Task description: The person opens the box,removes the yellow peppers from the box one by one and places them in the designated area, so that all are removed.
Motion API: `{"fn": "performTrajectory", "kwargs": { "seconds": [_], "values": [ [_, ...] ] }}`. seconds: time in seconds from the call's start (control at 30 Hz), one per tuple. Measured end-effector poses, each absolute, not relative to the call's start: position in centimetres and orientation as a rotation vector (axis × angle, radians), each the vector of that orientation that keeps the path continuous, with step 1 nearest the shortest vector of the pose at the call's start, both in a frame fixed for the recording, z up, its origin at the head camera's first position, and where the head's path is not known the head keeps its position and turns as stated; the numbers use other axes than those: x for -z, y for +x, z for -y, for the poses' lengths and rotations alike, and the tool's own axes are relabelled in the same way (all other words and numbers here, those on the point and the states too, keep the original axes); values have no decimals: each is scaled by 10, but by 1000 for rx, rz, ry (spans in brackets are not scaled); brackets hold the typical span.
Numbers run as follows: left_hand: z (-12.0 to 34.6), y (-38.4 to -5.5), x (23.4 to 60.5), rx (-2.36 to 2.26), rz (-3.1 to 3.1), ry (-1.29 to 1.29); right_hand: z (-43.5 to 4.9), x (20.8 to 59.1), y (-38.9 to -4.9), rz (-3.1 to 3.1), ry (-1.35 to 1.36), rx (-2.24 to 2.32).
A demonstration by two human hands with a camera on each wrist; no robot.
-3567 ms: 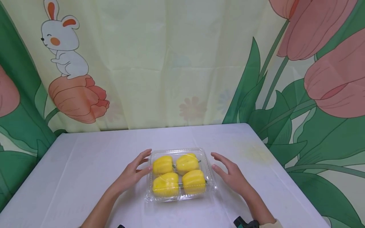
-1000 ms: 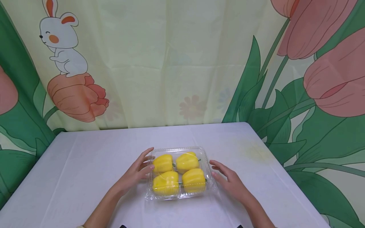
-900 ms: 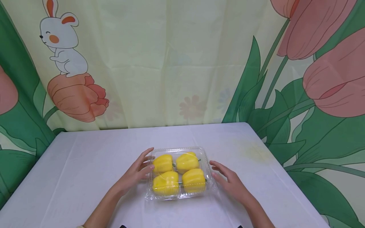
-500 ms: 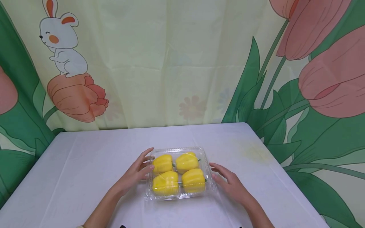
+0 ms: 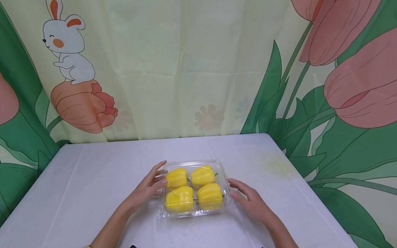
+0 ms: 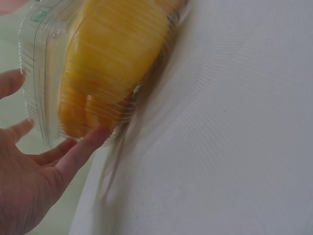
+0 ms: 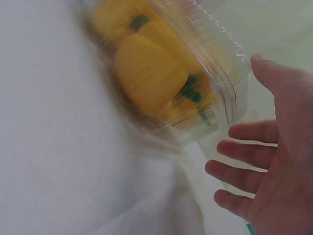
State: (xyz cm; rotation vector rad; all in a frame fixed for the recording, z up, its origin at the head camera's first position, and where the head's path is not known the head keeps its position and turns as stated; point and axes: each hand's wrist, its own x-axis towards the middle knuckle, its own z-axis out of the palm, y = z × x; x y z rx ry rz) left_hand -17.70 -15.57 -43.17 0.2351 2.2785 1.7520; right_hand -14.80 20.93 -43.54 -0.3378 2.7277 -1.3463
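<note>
On the white table sits a clear plastic clamshell container, its lid down over several yellow bell peppers. My left hand is at its left side with fingers spread; in the left wrist view the fingertips reach right to the container wall. At the right side, my right hand has its fingers loosely extended, thumb tip beside the rim. The right wrist view shows that hand with nothing gripped, and green stems visible through the plastic.
A white cloth covers the table, whose far edge runs along a hanging curtain printed with a rabbit and tulips. More printed curtain hangs at the right. A pale yellowish stain marks the cloth at the back right.
Since the earliest frame, both hands have come closer to the container, and my right hand has dropped lower along its side. Over the last second the container shifts only very slightly left.
</note>
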Motion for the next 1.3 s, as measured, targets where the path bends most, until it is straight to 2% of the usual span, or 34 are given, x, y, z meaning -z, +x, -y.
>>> {"fn": "performTrajectory", "kwargs": {
  "seconds": [0.23,1.3],
  "values": [
    [155,-178,432,-1750,-2286,224,-208,434,-147,-2686,-283,1267],
    [156,-178,433,-1760,-2267,232,-220,438,-145,-2695,-472,1219]
  ]
}}
